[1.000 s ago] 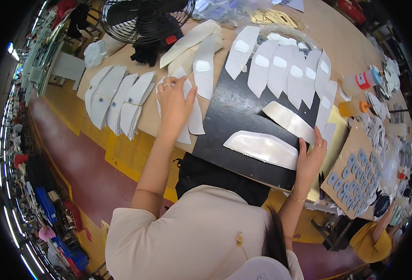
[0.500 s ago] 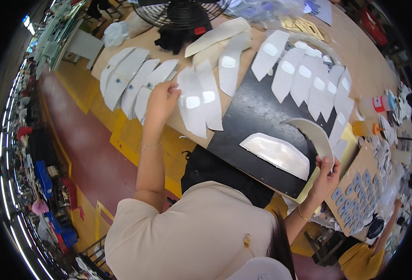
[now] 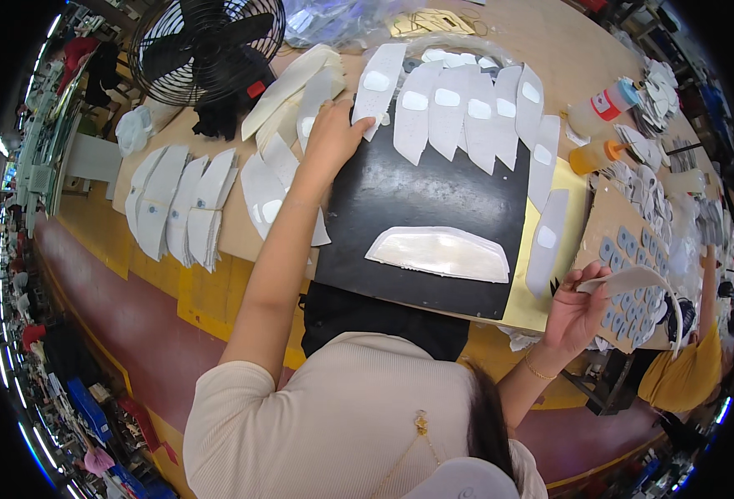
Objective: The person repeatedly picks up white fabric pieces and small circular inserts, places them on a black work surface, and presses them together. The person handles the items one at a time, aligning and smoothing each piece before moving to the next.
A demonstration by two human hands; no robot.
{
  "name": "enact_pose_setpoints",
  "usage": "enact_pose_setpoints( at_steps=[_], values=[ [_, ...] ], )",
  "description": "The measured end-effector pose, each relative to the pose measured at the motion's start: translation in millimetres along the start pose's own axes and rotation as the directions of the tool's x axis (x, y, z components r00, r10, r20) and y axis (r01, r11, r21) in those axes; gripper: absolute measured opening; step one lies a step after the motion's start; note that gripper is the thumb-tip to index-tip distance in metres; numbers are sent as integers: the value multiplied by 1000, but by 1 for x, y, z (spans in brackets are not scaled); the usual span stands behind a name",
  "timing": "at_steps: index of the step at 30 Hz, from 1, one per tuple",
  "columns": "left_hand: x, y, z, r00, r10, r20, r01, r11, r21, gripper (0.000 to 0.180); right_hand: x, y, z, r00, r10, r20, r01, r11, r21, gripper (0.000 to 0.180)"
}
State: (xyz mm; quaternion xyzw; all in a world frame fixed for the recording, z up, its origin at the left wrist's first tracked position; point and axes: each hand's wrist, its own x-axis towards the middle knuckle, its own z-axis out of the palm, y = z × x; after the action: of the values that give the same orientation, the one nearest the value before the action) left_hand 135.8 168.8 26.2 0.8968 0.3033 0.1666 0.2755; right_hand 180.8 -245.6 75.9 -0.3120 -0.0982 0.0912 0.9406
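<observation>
My right hand (image 3: pixel 579 312), beyond the right edge of the board, is closed on a thin, curved off-white panel (image 3: pixel 631 278), which bends away to the right. My left hand (image 3: pixel 338 135) has reached the lower end of a perforated white panel (image 3: pixel 388 66) bearing a shiny white patch. Its thumb and fingers look apart around that end; no firm grip shows. Near the front of the black board (image 3: pixel 425 195) lies a wide, glossy white curved piece (image 3: pixel 442 255). More patched white panels (image 3: pixel 448 112) overlap in a row along the board's far side.
To the left lie bundled white panels (image 3: pixel 176 204); a black fan (image 3: pixel 205 41) stands behind them. Bottles with a blue cap (image 3: pixel 612 100) and an orange cap (image 3: pixel 596 155) stand at right. A brown sheet with grey rings (image 3: pixel 625 249) lies nearer; another person's yellow sleeve (image 3: pixel 679 374) shows beyond.
My left hand has left the panels at the left and come to the perforated panel by the board. My right hand has carried the curved panel off the board, outward to the right. The view has turned.
</observation>
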Motion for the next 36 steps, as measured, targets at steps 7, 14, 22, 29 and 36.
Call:
enact_pose_setpoints(
  at_steps=[7,14,22,29,36],
  values=[
    [12,-12,21,997,24,-72,-21,999,38,48,-12,0,-16,989,8,-149,-17,998,-61,29],
    [21,-8,12,979,-204,13,204,977,-58,44,-5,10,10,999,4,-46,-10,993,-116,24],
    [17,5,-17,995,-95,-20,90,981,-173,33,-7,7,12,998,-24,-63,13,985,-172,26],
    [-29,122,-88,932,256,258,26,662,-749,30,-6,2,9,994,-45,-96,31,989,-142,26],
    [-102,132,-94,760,361,540,360,459,-812,40,-5,-9,1,987,-79,-137,57,986,-158,28]
  ],
)
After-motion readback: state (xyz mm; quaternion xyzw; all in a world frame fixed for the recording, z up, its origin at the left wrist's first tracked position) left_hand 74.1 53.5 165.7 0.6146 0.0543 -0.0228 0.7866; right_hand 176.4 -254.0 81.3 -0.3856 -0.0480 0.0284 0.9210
